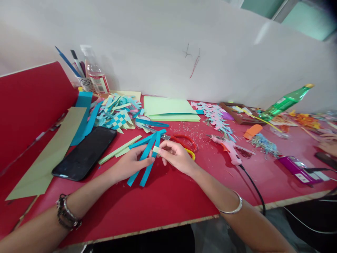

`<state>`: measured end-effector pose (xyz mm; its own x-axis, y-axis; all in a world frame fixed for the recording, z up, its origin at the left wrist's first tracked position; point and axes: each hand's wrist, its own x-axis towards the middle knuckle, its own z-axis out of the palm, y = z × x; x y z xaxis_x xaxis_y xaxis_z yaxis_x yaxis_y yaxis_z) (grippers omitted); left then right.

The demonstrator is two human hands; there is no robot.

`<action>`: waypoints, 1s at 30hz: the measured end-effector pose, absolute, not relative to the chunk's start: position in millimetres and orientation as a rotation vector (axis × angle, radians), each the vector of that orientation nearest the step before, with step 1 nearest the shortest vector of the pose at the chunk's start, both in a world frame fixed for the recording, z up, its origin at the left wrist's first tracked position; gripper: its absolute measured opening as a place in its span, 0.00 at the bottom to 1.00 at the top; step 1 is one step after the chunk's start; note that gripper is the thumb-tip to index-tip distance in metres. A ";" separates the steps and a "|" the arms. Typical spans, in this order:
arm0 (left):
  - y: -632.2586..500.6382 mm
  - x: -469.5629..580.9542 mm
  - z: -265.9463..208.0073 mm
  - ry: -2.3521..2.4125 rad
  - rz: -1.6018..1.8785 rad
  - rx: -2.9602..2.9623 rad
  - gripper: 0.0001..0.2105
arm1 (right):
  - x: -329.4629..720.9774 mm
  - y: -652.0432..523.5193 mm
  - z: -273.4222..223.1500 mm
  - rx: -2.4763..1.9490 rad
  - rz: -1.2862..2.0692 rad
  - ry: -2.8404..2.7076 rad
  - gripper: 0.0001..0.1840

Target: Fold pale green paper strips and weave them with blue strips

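Two blue paper strips (147, 151) hang side by side over the table, pinched in my left hand (133, 160) between thumb and fingers. My right hand (175, 154) is closed on a pale green paper strip (156, 150), whose end meets the blue strips. Just beyond my fingers lie scissors (185, 138) with red and yellow handles. Loose pale green strips (119, 150) rest to the left of the hands. Behind them is a pile of woven blue and green paper pieces (118, 112).
A black phone (85, 153) lies at the left. A pink glue gun (228, 149) and purple power strip (301, 169) are at the right. Green paper sheets (168, 105), a clear bottle (96, 73) and a green bottle (286, 100) stand or lie farther back. Another person's hand (329, 142) shows at the right edge.
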<state>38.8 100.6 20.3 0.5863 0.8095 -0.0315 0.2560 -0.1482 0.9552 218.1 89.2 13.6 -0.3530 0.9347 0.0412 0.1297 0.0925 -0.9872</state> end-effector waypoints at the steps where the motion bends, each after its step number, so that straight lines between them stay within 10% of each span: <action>1: 99.8 38.9 20.9 0.904 0.598 1.676 0.14 | 218.1 89.1 13.7 -1.076 1.346 -1.621 0.10; 30: 103.9 37.3 17.0 0.897 0.582 1.810 0.13 | 217.5 91.7 7.0 -1.016 1.338 -1.519 0.10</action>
<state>37.3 103.9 17.0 0.6102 0.7922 -0.0091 0.3149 -0.2320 0.9203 217.5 91.7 7.0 -0.3094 0.9475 0.0812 0.0393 0.0980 -0.9944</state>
